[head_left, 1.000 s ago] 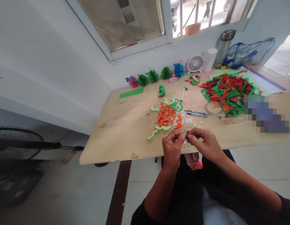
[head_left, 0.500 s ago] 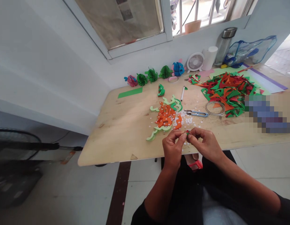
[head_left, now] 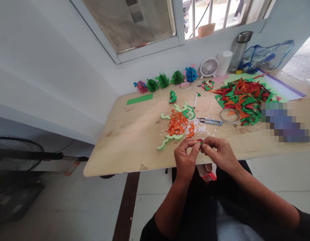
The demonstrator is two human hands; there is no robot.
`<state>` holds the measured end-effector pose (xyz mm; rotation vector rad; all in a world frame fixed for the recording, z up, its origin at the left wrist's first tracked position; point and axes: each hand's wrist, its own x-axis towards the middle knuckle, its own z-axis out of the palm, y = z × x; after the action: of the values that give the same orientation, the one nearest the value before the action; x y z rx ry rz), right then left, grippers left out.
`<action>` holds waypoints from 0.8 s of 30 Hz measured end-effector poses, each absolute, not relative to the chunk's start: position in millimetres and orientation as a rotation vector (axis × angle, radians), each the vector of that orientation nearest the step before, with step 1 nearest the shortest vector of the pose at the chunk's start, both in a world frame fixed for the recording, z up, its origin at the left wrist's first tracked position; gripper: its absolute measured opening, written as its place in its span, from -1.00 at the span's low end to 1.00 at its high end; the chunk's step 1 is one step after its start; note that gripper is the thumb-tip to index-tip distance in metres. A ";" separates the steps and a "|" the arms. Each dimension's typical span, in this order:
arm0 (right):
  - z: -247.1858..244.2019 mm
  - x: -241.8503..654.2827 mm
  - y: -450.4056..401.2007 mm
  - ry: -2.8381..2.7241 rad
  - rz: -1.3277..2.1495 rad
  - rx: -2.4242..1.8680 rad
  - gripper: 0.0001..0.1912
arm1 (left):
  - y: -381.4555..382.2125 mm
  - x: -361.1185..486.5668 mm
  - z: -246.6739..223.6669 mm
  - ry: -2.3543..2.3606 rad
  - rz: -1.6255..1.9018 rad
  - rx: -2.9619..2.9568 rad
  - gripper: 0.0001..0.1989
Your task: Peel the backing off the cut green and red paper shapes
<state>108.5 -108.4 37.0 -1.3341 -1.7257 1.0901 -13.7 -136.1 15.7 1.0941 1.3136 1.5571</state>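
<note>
Just above the table's front edge, a small red and green paper piece [head_left: 200, 141] is pinched between my two hands. My left hand [head_left: 185, 156] is closed, thumb and forefinger on the piece's left side. From the other side my right hand [head_left: 221, 154] pinches it too; the fingertips cover most of it. Beyond my hands lies a heap of orange curved paper cutouts [head_left: 176, 124], dotted with white bits. Pale green wavy paper strips [head_left: 165, 143] lie around them. Blue-handled thread snips [head_left: 212, 122] rest on the table among scattered white paper squares [head_left: 202, 128].
A large pile of red, orange and green paper scraps [head_left: 245, 97] covers the right side, with a roll of clear tape [head_left: 230, 115] at its edge. Along the wall stand folded paper figures [head_left: 163, 80], a small white fan [head_left: 209, 67] and a glass bottle [head_left: 238, 53].
Both hands stay almost in place, still pinching the small piece. Slightly more of its red part shows above the fingertips.
</note>
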 end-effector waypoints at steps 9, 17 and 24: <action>37.4 108.1 -116.1 -1.735 1.050 -1.284 -0.81 | -141.6 -10.7 16.6 1.254 1.589 0.960 -0.95; 40.7 108.6 -123.1 -1.765 1.002 -1.341 -0.80 | -148.6 -11.3 18.3 1.300 1.572 1.048 -0.93; 40.6 110.8 -125.6 -1.746 1.045 -1.263 -0.82 | -151.2 -10.9 18.1 1.274 1.592 1.025 -0.93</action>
<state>110.8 -125.6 40.6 -1.2630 -1.7462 1.0454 -10.9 -151.2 18.1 1.0245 1.2742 1.5917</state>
